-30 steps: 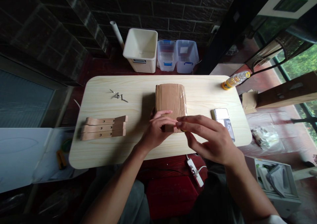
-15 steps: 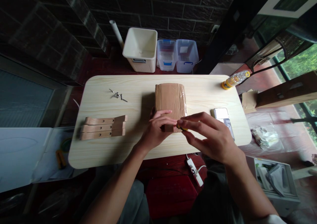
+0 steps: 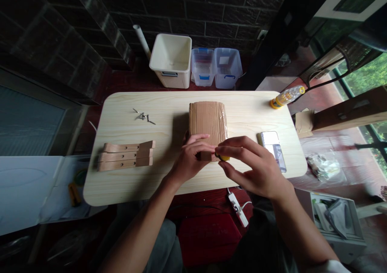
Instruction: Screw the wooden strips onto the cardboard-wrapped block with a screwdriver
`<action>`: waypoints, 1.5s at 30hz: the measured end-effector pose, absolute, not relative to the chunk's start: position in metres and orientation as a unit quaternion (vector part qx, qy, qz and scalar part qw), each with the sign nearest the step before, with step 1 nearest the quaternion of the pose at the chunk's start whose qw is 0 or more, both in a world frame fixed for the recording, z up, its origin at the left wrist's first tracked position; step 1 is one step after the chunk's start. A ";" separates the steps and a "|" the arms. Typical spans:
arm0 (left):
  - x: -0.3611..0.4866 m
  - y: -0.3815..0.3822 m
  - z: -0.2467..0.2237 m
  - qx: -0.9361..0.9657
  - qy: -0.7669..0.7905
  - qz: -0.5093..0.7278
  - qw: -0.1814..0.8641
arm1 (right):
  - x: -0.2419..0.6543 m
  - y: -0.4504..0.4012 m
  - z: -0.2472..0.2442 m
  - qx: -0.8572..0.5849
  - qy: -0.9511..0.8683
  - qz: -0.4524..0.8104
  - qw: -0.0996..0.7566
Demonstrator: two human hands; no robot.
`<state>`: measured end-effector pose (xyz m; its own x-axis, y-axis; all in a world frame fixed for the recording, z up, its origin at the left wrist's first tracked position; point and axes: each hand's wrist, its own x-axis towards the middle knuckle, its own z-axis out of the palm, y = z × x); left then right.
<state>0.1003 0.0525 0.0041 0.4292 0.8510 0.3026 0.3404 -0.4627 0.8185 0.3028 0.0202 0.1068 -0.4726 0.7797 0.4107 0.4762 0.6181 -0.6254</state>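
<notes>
A cardboard box [image 3: 207, 118] stands at the middle of the table. Against its near side my left hand [image 3: 191, 155] is closed around a brown wooden piece [image 3: 206, 156], whose end shows below the fingers. My right hand [image 3: 256, 166] is just right of it, thumb and fingers curled about the yellow-and-black handle of a short screwdriver [image 3: 224, 158]. The tool's tip is hidden, and the fingertips of both hands nearly meet there. To the left lie several wooden pieces with drilled holes [image 3: 127, 156], side by side. Beyond them are several loose screws [image 3: 142, 116].
On the table's right side lie a phone-like flat object [image 3: 273, 148] and a clear bottle with yellow ends [image 3: 286, 98]. Behind the table [image 3: 169, 184] stand a cream bin [image 3: 172, 69] and two clear plastic boxes [image 3: 228, 69]. A power strip [image 3: 238, 209] is below the front edge.
My right hand's fingers have shifted slightly around the screwdriver handle, and more of its yellow shows. My left hand, the wooden piece and the box have stayed put.
</notes>
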 end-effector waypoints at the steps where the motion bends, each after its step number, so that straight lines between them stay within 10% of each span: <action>1: 0.100 0.053 0.004 0.772 0.386 0.369 0.345 | 0.302 0.020 0.108 -0.376 -0.832 0.226 0.340; 45: 0.101 0.053 0.001 0.766 0.377 0.384 0.350 | 0.306 0.020 0.099 -0.386 -0.842 0.170 0.337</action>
<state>0.1008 0.0530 0.0014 0.4205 0.8471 0.3250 0.3085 -0.4704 0.8268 0.3065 0.0205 0.0986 -0.4745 0.7652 0.4351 0.5356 0.6432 -0.5472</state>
